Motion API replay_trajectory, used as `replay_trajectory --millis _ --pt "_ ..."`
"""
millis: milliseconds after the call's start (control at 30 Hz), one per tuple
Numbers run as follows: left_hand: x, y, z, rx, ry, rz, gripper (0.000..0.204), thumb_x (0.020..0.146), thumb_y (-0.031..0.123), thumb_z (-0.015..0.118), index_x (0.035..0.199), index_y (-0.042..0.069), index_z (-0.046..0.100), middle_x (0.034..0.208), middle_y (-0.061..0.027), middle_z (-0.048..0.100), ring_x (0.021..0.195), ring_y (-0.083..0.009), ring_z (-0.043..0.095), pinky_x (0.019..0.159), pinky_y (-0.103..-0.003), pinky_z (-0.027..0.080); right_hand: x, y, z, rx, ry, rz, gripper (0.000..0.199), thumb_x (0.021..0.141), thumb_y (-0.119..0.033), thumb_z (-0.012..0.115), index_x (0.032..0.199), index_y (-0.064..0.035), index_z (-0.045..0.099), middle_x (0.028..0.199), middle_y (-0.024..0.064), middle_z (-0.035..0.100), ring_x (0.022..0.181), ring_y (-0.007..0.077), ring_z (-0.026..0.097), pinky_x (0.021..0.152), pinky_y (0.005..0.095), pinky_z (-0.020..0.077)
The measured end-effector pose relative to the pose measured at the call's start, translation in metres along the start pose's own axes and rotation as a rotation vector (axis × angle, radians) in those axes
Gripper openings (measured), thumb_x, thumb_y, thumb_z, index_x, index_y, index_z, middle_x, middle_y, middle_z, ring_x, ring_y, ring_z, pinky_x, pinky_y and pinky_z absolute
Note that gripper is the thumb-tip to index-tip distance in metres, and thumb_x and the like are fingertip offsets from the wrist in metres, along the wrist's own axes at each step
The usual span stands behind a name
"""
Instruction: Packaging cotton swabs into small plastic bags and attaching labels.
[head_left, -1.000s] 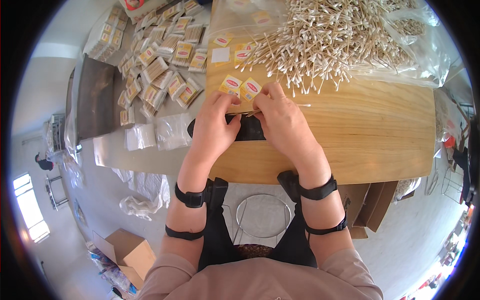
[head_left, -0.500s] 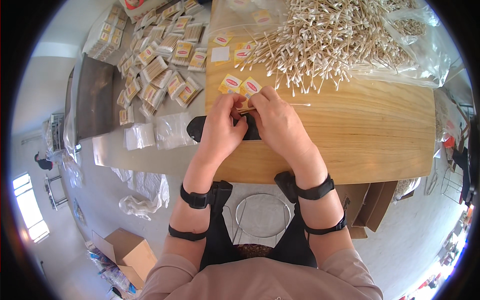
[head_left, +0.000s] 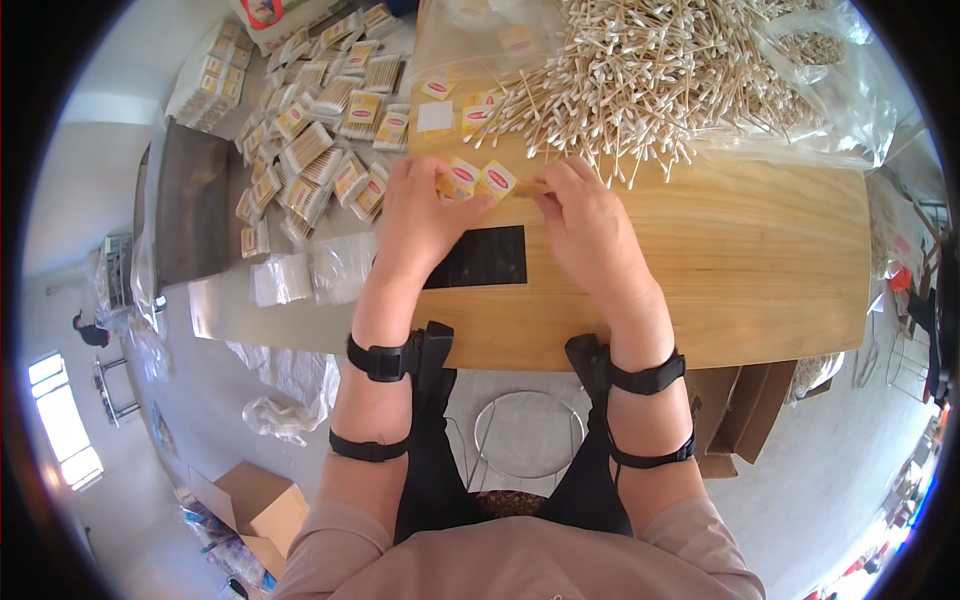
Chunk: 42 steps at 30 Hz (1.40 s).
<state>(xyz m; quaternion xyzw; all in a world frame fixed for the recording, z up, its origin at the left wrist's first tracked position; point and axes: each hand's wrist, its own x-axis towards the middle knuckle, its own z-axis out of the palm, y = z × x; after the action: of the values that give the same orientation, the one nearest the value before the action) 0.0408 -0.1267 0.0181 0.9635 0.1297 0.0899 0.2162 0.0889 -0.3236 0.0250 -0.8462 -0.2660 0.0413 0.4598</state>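
My left hand point(head_left: 420, 215) reaches over two yellow-and-white printed cards with red ovals. Its thumb and fingers are apart and straddle the left card point(head_left: 462, 176); the right card point(head_left: 497, 180) lies beside it. My right hand point(head_left: 592, 220) is closed, its thumb and fingers pinching a small bundle of cotton swabs point(head_left: 527, 188), mostly hidden by the fingers. Between the hands and the table's near edge lies a flat black pad point(head_left: 485, 258). At the far right, a large loose heap of cotton swabs point(head_left: 650, 85) spreads over clear plastic.
Many packed swab packets point(head_left: 330, 120) are piled at the far left. Clear plastic bags point(head_left: 335, 265) lie left of the black pad. More yellow cards point(head_left: 478, 115) sit near the heap. A round stool point(head_left: 528, 435) and an opened cardboard box point(head_left: 260, 505) stand below the table.
My hands have moved apart and slightly away from me. The left has gone to the cards, and the right has shifted rightward with the swabs, uncovering the black pad.
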Motion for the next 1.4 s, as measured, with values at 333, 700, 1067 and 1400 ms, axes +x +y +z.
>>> replay_trajectory --millis 333,700,1067,1400 --pt "-0.016 -0.004 -0.004 -0.061 -0.03 -0.014 0.047 0.07 0.011 0.085 0.108 0.001 0.059 0.106 -0.0126 0.056 0.092 -0.0257 0.061 0.081 -0.036 0.052 0.001 0.003 -0.02 0.016 0.047 0.044 0.012 0.089 -0.003 0.058 0.101 -0.0021 0.056 0.098 0.017 0.059 0.086 0.0404 0.06 0.073 0.0467 0.0496" --pt "0.001 -0.002 -0.004 -0.297 -0.128 -0.005 0.036 0.075 0.009 0.081 0.105 0.001 0.062 0.101 -0.0101 0.058 0.09 -0.0206 0.059 0.081 -0.03 0.05 0.001 0.001 -0.024 0.055 0.034 0.05 0.012 0.089 -0.003 0.058 0.1 -0.0009 0.057 0.1 0.0172 0.06 0.09 0.0397 0.06 0.076 0.0458 0.0493" --pt "0.003 0.022 0.009 -0.145 -0.151 0.062 0.035 0.072 0.013 0.083 0.095 0.001 0.061 0.099 -0.0121 0.058 0.09 -0.0262 0.061 0.079 -0.035 0.051 0.001 0.003 -0.023 0.071 0.049 0.044 0.012 0.089 -0.003 0.059 0.101 -0.0004 0.058 0.1 0.0177 0.06 0.09 0.0402 0.06 0.075 0.0464 0.0492" --pt "0.003 0.033 0.002 -0.201 -0.236 -0.071 0.033 0.072 0.011 0.082 0.091 0.0 0.058 0.088 -0.0123 0.061 0.078 -0.0259 0.06 0.071 -0.035 0.05 0.002 0.004 -0.024 0.035 0.039 0.046 0.011 0.089 -0.004 0.059 0.1 -0.0012 0.058 0.099 0.0168 0.06 0.089 0.04 0.06 0.074 0.0465 0.0494"
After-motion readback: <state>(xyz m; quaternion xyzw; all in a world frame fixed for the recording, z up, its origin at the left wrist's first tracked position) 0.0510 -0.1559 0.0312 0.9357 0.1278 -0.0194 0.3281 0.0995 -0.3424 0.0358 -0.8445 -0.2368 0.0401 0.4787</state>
